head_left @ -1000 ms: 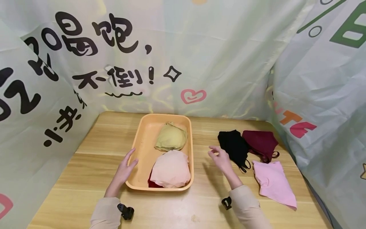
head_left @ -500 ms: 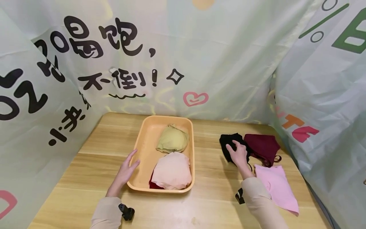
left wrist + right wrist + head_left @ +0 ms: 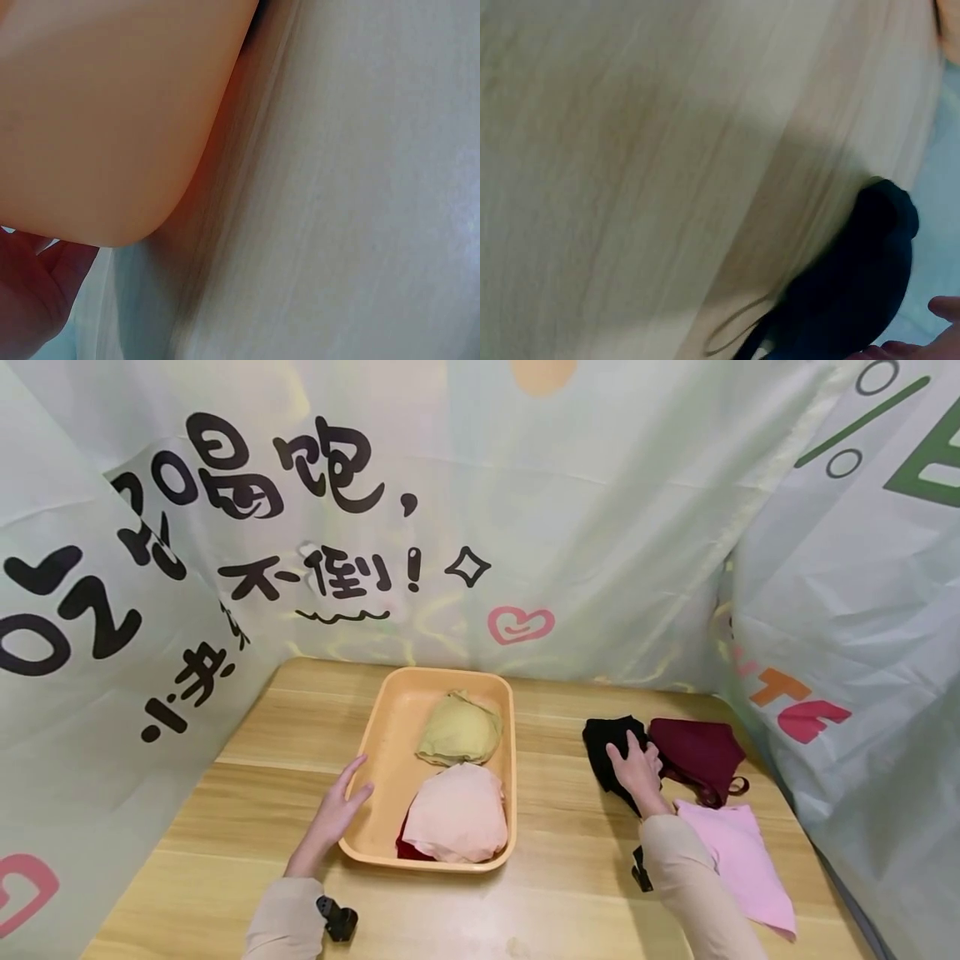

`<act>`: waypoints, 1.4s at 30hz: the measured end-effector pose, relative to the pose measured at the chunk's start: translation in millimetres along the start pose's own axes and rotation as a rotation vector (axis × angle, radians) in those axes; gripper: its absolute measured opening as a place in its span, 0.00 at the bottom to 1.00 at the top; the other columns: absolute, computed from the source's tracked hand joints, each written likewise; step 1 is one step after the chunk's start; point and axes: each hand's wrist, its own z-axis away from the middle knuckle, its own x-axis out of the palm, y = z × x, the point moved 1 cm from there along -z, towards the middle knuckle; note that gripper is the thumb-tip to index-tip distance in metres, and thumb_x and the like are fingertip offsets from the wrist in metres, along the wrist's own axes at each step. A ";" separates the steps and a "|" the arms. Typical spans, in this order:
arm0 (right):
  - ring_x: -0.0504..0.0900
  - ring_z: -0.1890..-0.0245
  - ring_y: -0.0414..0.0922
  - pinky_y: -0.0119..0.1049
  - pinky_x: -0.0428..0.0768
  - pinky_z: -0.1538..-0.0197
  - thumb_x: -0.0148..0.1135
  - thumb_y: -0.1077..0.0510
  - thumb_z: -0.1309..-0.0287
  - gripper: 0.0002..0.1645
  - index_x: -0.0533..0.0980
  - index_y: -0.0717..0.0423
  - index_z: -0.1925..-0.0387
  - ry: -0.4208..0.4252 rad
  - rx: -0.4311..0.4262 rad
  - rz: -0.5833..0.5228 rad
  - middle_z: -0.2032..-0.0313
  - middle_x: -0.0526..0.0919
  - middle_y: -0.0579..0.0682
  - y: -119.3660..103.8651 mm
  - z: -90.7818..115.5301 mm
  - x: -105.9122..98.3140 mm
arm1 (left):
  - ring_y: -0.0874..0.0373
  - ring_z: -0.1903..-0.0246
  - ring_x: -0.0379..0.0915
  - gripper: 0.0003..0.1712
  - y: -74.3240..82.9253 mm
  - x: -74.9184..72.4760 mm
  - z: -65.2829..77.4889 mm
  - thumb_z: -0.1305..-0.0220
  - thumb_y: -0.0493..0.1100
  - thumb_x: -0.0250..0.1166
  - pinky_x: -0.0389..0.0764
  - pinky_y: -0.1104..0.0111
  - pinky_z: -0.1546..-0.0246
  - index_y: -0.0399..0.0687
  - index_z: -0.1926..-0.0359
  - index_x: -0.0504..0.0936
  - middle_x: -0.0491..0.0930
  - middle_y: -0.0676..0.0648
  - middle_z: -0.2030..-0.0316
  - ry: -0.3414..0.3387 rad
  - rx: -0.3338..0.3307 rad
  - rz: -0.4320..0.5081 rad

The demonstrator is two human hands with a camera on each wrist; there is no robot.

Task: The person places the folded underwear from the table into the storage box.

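In the head view, my left hand (image 3: 333,814) lies at the left rim of an orange plastic tray (image 3: 375,777), fingers extended and thumb over the edge. The left wrist view shows part of that hand (image 3: 37,300) by the tray's outer wall (image 3: 112,135). At the right, my right hand (image 3: 637,768) is over a folded black bra (image 3: 603,747), fingers spread and touching it. Seen from the right wrist, the bra (image 3: 847,292) has a rounded cup and a thin strap, with thumb and fingertips beside it.
Inside the tray lie an olive folded garment (image 3: 461,731) and a pale pink one (image 3: 457,818) over a dark red piece (image 3: 411,847). Right of the black bra sit a maroon bra (image 3: 697,752) and a pink garment (image 3: 742,860). Printed curtains (image 3: 600,527) enclose the wooden table (image 3: 255,777).
My right hand has travelled right from bare table to the black bra and come down on it. My left hand keeps its place at the tray. The head view has shifted slightly.
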 end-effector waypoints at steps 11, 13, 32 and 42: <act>0.37 0.40 0.76 0.70 0.51 0.44 0.39 0.46 0.34 0.39 0.44 0.63 0.32 -0.065 0.045 0.085 0.38 0.36 0.78 11.0 -9.8 5.5 | 0.34 0.34 0.40 0.32 0.7 0.6 0.5 0.33 0.42 0.51 0.43 0.40 0.38 0.42 0.31 0.52 0.47 0.34 0.32 -0.009 -0.025 0.013; 0.38 0.41 0.77 0.70 0.52 0.45 0.39 0.47 0.34 0.37 0.46 0.65 0.32 -0.071 0.037 0.074 0.39 0.37 0.79 11.3 -11.2 5.5 | 0.34 0.34 0.39 0.32 0.0 0.3 -0.6 0.33 0.41 0.51 0.43 0.40 0.38 0.42 0.31 0.51 0.47 0.34 0.32 -0.010 -0.037 0.010; 0.35 0.39 0.75 0.76 0.39 0.46 0.56 0.55 0.44 0.49 0.37 0.65 0.32 0.029 0.289 -0.174 0.40 0.35 0.82 26.7 -14.5 0.3 | 0.34 0.34 0.41 0.32 0.4 0.8 -0.4 0.35 0.40 0.51 0.44 0.39 0.39 0.45 0.31 0.52 0.48 0.35 0.32 0.014 -0.036 -0.001; 0.43 0.39 0.74 0.74 0.46 0.45 0.57 0.54 0.47 0.50 0.39 0.64 0.33 0.025 0.335 -0.146 0.39 0.43 0.80 31.0 -13.6 1.6 | 0.35 0.34 0.40 0.33 -0.6 0.9 -1.4 0.35 0.38 0.52 0.43 0.41 0.38 0.42 0.31 0.52 0.47 0.34 0.32 0.012 -0.042 0.004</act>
